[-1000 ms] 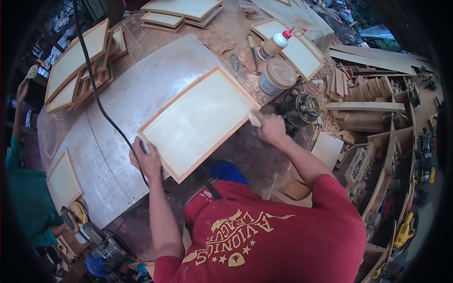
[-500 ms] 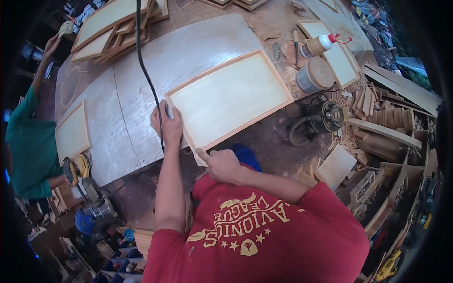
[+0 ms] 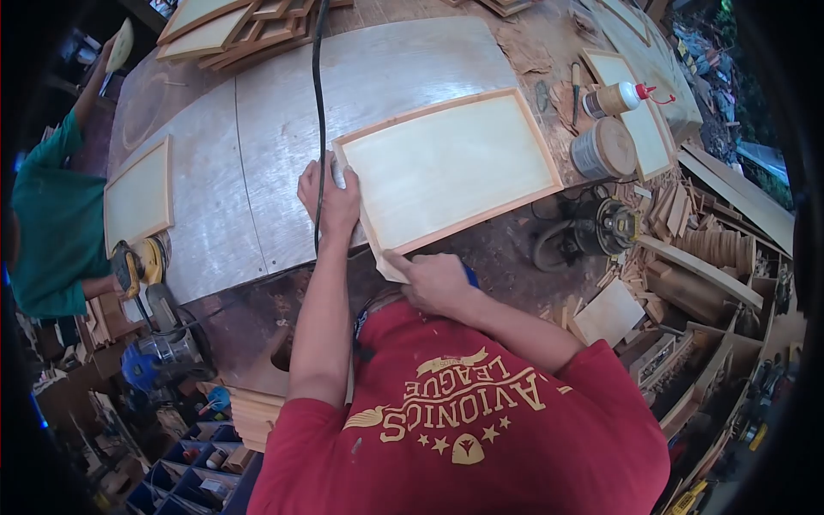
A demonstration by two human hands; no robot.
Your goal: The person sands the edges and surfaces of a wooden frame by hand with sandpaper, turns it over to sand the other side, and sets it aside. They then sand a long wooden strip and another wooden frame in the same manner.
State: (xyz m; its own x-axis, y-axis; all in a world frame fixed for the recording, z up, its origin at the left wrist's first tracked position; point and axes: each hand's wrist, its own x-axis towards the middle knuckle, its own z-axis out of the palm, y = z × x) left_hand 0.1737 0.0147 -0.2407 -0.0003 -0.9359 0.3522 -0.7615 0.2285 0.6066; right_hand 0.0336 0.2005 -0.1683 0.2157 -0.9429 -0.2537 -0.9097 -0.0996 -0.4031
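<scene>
A pale panel (image 3: pixel 446 172) with a raised wooden rim lies on the bench, its near corner toward me. My left hand (image 3: pixel 330 196) is closed at the panel's left rim, thumb against the edge; a small greyish patch shows between thumb and fingers. A black cable (image 3: pixel 318 103) hangs in front of that hand. At the near corner my right hand (image 3: pixel 435 281) pinches a folded pale sheet (image 3: pixel 390 269), perhaps sandpaper, with the index finger along the rim. Part of the sheet is hidden under the fingers.
A glue bottle (image 3: pixel 614 99), a round tub (image 3: pixel 604 148) and a chisel-like tool (image 3: pixel 576 90) stand or lie beyond the panel. Framed panels (image 3: pixel 227 30) are stacked at the back. A co-worker in a green shirt (image 3: pixel 60 210) handles a yellow-black sander (image 3: pixel 137 264) at left.
The whole view has shifted, so the bench and panel appear farther right. Both hands stay at the same places on the panel. The co-worker's raised hand has turned the pale disc.
</scene>
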